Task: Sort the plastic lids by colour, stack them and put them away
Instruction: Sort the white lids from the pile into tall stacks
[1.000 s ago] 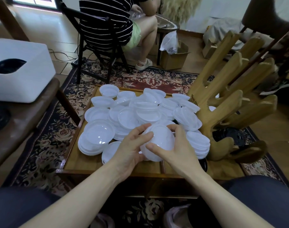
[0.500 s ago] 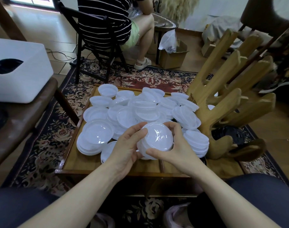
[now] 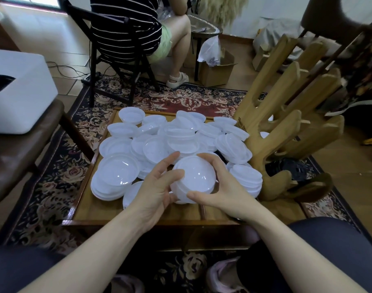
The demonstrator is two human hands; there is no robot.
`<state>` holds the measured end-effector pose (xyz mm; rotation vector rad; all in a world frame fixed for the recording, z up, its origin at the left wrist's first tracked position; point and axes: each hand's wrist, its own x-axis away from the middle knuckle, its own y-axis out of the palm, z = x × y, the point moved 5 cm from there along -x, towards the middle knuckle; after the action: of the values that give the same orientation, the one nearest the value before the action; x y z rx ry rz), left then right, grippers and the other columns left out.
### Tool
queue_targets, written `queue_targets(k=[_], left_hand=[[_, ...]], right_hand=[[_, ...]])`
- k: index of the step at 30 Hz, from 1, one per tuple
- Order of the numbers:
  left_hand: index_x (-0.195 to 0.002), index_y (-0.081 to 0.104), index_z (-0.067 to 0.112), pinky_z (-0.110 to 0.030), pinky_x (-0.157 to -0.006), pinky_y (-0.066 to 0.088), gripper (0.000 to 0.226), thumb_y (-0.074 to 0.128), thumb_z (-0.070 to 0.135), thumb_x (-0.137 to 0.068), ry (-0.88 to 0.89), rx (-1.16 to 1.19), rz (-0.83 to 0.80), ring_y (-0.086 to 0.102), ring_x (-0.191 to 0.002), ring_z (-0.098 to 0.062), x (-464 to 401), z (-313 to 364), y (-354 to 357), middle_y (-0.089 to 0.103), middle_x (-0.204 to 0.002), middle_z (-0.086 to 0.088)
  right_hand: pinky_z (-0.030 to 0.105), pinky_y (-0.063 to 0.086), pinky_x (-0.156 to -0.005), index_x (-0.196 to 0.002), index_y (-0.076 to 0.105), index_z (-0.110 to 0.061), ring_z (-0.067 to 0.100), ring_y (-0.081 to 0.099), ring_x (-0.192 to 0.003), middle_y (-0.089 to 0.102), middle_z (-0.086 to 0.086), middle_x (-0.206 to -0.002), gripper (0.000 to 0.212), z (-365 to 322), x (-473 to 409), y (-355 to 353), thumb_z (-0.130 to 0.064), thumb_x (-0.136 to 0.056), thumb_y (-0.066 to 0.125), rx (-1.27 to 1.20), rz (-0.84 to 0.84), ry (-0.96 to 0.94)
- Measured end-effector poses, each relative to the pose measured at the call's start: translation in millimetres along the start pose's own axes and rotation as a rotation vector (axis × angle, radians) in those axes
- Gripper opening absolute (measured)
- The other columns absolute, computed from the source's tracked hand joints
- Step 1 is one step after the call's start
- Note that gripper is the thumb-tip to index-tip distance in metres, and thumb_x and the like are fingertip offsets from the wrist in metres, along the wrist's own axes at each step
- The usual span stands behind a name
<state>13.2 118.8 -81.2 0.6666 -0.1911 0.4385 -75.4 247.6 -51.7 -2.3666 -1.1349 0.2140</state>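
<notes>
1. Over the near edge of the wooden tray table (image 3: pixel 92 210), I see both hands closed around one stack of white lids (image 3: pixel 193 180), held just above the loose lids (image 3: pixel 180 136) heaped across the table.
2. My left hand (image 3: pixel 157 187) cups the stack's left side, thumb curled over the top rim and fingers round the far edge; my right hand (image 3: pixel 221 189) cups the right side, thumb along the near wall and fingers over the far rim.
3. Handling, as I judge it: thin moulded plastic, very light, somewhat flexible, smooth and glossy, so nested lids may slide apart or pop out under a squeeze. I would hold at opposite rims, with pressure light and even.
4. A second stack (image 3: pixel 115 176) sits at the table's left, a third (image 3: pixel 246 178) at the right, beside the wooden rack (image 3: pixel 282 127).
5. Hard to make out: the lid count in the held stack; whether every lid is white or some are clear; dark round things (image 3: pixel 286 168) behind the rack, possibly black lids; the contents of the white box (image 3: pixel 18 92), cut off at left.
</notes>
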Motion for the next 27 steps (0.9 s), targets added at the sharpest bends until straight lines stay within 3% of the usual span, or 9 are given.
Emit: queue_targets(k=[4,10,13,16,21,24,27], left_hand=[[-0.129,0.064,0.033,-0.036,-0.069,0.059,0.062,0.077,0.024,-0.069,0.006,-0.058,-0.077,0.071,-0.102,-0.021,3,1,5,0.07,-0.124,-0.002],[-0.125,0.067,0.028,-0.035,-0.066,0.06,0.057,0.074,0.018,-0.069,-0.018,-0.049,-0.051,0.072,-0.099,-0.023,4,-4,3,0.072,-0.12,-0.006],[-0.122,0.068,0.029,-0.034,-0.065,0.06,0.056,0.073,0.017,-0.067,0.006,-0.052,-0.016,0.071,-0.096,-0.022,2,-1,0,0.072,-0.12,-0.003],[-0.122,0.068,0.029,-0.029,-0.063,0.059,0.059,0.077,0.01,-0.066,0.016,-0.046,0.008,0.071,-0.09,-0.017,-1,4,-4,0.073,-0.117,-0.001],[-0.121,0.068,0.029,-0.027,-0.059,0.057,0.058,0.072,0.015,-0.065,0.006,-0.032,0.013,0.072,-0.085,-0.013,-2,3,-6,0.073,-0.116,-0.001],[-0.121,0.068,0.028,-0.027,-0.058,0.057,0.058,0.071,0.017,-0.064,0.0,-0.048,0.013,0.072,-0.082,-0.013,-1,3,-6,0.072,-0.116,-0.002],[-0.122,0.068,0.028,-0.027,-0.057,0.057,0.058,0.072,0.017,-0.064,-0.003,-0.046,0.014,0.072,-0.081,-0.013,-1,3,-6,0.072,-0.116,-0.002]], right_hand=[[0.017,0.042,-0.097,-0.135,0.034,-0.038,-0.007,0.042,-0.124,0.041,-0.025,-0.132,0.081,3,2,0,-0.041,-0.071,0.081,-0.025,0.057,-0.001],[0.03,0.045,-0.103,-0.134,0.044,-0.035,0.0,0.048,-0.124,0.051,-0.021,-0.131,0.075,9,3,-14,-0.049,-0.07,0.08,0.001,-0.037,0.015],[0.035,0.044,-0.105,-0.134,0.053,-0.026,-0.002,0.05,-0.122,0.056,-0.018,-0.131,0.056,16,1,-52,-0.044,-0.084,0.07,0.127,0.189,0.054],[0.037,0.043,-0.105,-0.14,0.049,-0.021,0.009,0.048,-0.127,0.054,-0.006,-0.137,0.055,35,1,-84,-0.042,-0.091,0.063,0.389,0.342,0.153],[0.041,0.039,-0.102,-0.15,0.03,-0.016,0.025,0.032,-0.139,0.036,0.007,-0.151,0.067,68,-7,-80,-0.042,-0.094,0.057,0.696,0.127,0.403],[0.04,0.038,-0.102,-0.147,0.033,-0.013,0.027,0.03,-0.138,0.037,0.009,-0.149,0.066,75,-10,-77,-0.043,-0.093,0.056,0.742,0.077,0.461],[0.036,0.042,-0.094,-0.135,0.042,-0.012,0.025,0.04,-0.127,0.045,0.008,-0.138,0.053,75,-10,-77,-0.039,-0.092,0.058,0.744,0.091,0.45]])
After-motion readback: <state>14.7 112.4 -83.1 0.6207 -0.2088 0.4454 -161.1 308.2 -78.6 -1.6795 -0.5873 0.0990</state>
